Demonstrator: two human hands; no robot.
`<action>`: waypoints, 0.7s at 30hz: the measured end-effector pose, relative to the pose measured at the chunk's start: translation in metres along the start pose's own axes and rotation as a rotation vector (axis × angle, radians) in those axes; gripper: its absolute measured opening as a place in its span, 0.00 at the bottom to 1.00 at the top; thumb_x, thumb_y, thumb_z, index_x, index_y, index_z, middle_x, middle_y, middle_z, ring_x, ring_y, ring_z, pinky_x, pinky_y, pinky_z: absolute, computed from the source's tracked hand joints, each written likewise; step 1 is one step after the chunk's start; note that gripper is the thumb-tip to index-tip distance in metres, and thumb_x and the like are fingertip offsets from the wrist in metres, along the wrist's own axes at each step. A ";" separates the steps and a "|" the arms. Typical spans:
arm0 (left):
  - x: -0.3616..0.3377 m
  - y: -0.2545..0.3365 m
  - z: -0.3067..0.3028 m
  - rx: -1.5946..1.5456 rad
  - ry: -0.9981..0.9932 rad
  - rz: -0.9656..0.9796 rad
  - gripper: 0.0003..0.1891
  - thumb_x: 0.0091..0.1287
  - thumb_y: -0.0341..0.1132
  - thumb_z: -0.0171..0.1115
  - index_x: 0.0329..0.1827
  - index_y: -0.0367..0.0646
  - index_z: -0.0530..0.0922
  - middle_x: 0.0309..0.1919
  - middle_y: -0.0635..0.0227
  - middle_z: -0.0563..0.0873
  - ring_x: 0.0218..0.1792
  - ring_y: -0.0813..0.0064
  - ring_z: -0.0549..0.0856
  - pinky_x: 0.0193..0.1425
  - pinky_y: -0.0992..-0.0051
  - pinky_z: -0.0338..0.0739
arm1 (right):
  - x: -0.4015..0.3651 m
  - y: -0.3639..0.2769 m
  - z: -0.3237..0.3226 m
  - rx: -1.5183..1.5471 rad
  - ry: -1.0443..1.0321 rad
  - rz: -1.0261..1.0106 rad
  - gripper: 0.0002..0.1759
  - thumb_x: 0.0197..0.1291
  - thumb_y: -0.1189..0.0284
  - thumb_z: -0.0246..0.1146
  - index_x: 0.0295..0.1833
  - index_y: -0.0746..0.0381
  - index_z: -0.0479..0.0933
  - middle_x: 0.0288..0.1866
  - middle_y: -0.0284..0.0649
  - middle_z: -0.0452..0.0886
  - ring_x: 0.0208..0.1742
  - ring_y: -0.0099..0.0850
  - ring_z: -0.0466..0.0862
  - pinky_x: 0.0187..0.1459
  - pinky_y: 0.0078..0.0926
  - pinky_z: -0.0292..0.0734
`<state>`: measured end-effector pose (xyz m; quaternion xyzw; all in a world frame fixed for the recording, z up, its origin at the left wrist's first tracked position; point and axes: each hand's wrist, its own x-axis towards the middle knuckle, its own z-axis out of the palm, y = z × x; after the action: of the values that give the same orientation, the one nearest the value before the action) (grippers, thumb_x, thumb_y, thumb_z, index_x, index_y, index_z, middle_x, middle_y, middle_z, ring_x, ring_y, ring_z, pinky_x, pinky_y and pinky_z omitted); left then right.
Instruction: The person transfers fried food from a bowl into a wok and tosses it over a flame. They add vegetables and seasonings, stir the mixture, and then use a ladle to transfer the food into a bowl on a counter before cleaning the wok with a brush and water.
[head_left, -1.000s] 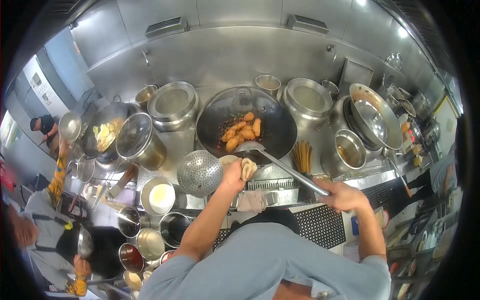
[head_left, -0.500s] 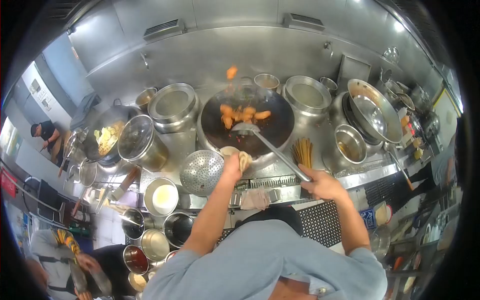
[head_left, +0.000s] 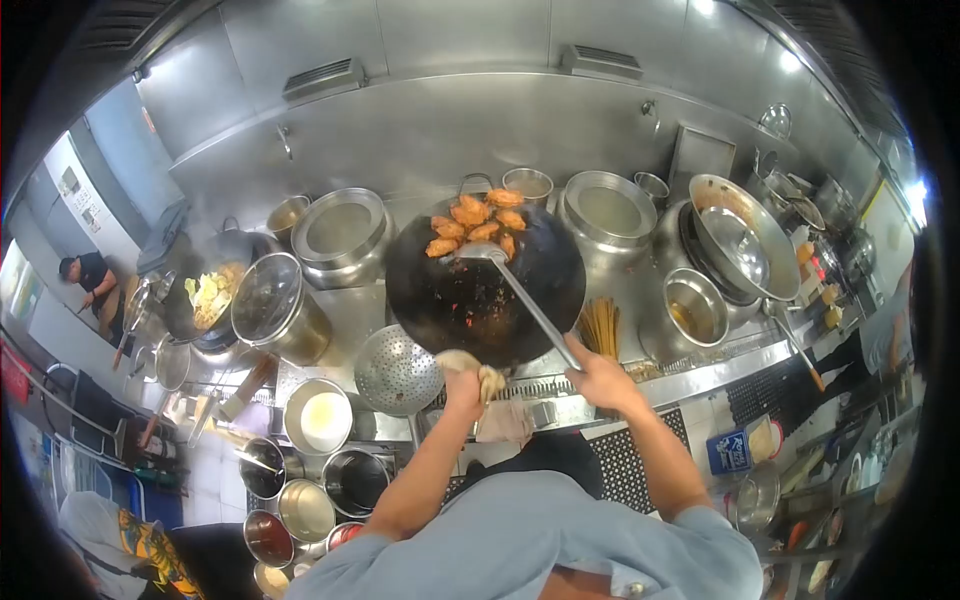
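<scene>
A dark wok (head_left: 430,290) holds several orange-brown fried pieces (head_left: 470,212) gathered near its far edge, with small red and brown bits lower down. My left hand (head_left: 464,388) is closed around a beige cloth (head_left: 491,384) at the wok's near rim. A long-handled metal ladle (head_left: 530,303) reaches into the wok, its bowl against the pieces. My right hand (head_left: 603,378) grips the end of that handle. Left of my left hand lies a perforated strainer (head_left: 399,370). Bamboo sticks (head_left: 600,327) stand just beyond my right hand.
Lidded pots (head_left: 343,226) (head_left: 610,208) flank the wok. On the left are a pan of pale food (head_left: 211,296) and several sauce containers (head_left: 308,508); on the right, a large tilted bowl (head_left: 745,238) and a steel pot (head_left: 696,308). Other people (head_left: 95,280) stand at the left and right edges.
The airborne piece has come down, and the pieces now sit at the wok's far side. The wok is tilted differently and nearer me. My right hand and the ladle have shifted slightly left.
</scene>
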<state>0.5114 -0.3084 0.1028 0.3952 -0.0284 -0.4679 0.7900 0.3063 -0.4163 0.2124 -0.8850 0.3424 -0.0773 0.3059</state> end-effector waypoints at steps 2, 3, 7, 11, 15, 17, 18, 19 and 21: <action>0.058 -0.010 -0.029 -0.109 -0.136 -0.063 0.09 0.62 0.21 0.49 0.44 0.38 0.65 0.17 0.59 0.74 0.15 0.67 0.74 0.16 0.67 0.67 | -0.035 -0.010 -0.015 0.153 -0.073 0.133 0.35 0.59 0.68 0.57 0.73 0.61 0.60 0.28 0.54 0.82 0.27 0.39 0.83 0.37 0.33 0.78; 0.081 -0.010 -0.032 0.043 -0.162 0.014 0.07 0.63 0.24 0.51 0.43 0.38 0.68 0.21 0.59 0.77 0.18 0.67 0.77 0.17 0.68 0.70 | -0.050 -0.013 -0.024 0.193 -0.102 0.217 0.35 0.59 0.67 0.58 0.73 0.61 0.61 0.28 0.53 0.82 0.25 0.38 0.83 0.36 0.33 0.78; 0.114 0.007 -0.016 0.333 -0.040 -0.138 0.08 0.68 0.36 0.53 0.42 0.43 0.77 0.39 0.61 0.81 0.40 0.68 0.82 0.33 0.71 0.81 | -0.094 -0.005 -0.041 0.243 -0.123 0.383 0.36 0.59 0.69 0.60 0.74 0.60 0.60 0.24 0.47 0.81 0.18 0.28 0.78 0.30 0.28 0.76; 0.111 0.003 -0.008 0.167 0.069 -0.242 0.10 0.71 0.38 0.50 0.44 0.43 0.75 0.42 0.60 0.81 0.43 0.67 0.82 0.34 0.70 0.83 | -0.107 0.011 -0.039 0.134 -0.040 0.252 0.36 0.60 0.69 0.59 0.74 0.60 0.59 0.23 0.44 0.80 0.16 0.28 0.77 0.29 0.28 0.76; 0.046 0.024 0.023 0.029 0.085 -0.311 0.11 0.72 0.37 0.46 0.45 0.39 0.72 0.34 0.59 0.82 0.30 0.65 0.84 0.25 0.72 0.81 | -0.097 -0.024 -0.093 0.094 -0.287 0.268 0.36 0.61 0.68 0.58 0.75 0.59 0.57 0.25 0.45 0.81 0.16 0.29 0.78 0.28 0.29 0.77; 0.032 0.030 0.028 0.059 0.002 -0.248 0.12 0.72 0.39 0.46 0.42 0.39 0.74 0.33 0.60 0.82 0.27 0.68 0.83 0.24 0.73 0.78 | -0.073 -0.022 -0.099 -0.009 -0.349 0.225 0.35 0.62 0.67 0.57 0.74 0.61 0.58 0.27 0.48 0.81 0.19 0.33 0.80 0.30 0.32 0.77; 0.033 0.030 0.032 0.060 0.008 -0.224 0.12 0.72 0.39 0.47 0.41 0.39 0.74 0.32 0.61 0.82 0.27 0.68 0.83 0.23 0.73 0.78 | -0.055 -0.014 -0.089 -0.053 -0.352 0.203 0.33 0.63 0.66 0.56 0.73 0.62 0.59 0.30 0.51 0.82 0.22 0.36 0.81 0.33 0.35 0.77; 0.035 0.030 0.036 0.063 0.011 -0.200 0.12 0.72 0.39 0.47 0.40 0.39 0.75 0.31 0.62 0.82 0.26 0.69 0.82 0.22 0.73 0.77 | -0.036 -0.008 -0.080 -0.096 -0.350 0.181 0.32 0.63 0.66 0.55 0.72 0.63 0.60 0.33 0.54 0.83 0.24 0.40 0.83 0.36 0.37 0.77; 0.047 0.008 0.012 0.095 0.014 -0.180 0.11 0.72 0.37 0.47 0.34 0.42 0.73 0.27 0.64 0.80 0.22 0.72 0.79 0.19 0.74 0.72 | 0.004 -0.016 -0.063 -0.124 -0.339 0.151 0.32 0.62 0.66 0.54 0.72 0.63 0.60 0.35 0.57 0.83 0.31 0.48 0.84 0.41 0.42 0.77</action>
<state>0.5386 -0.3490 0.1013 0.4363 -0.0094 -0.5323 0.7254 0.2961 -0.4404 0.2720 -0.8742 0.3554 0.1173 0.3092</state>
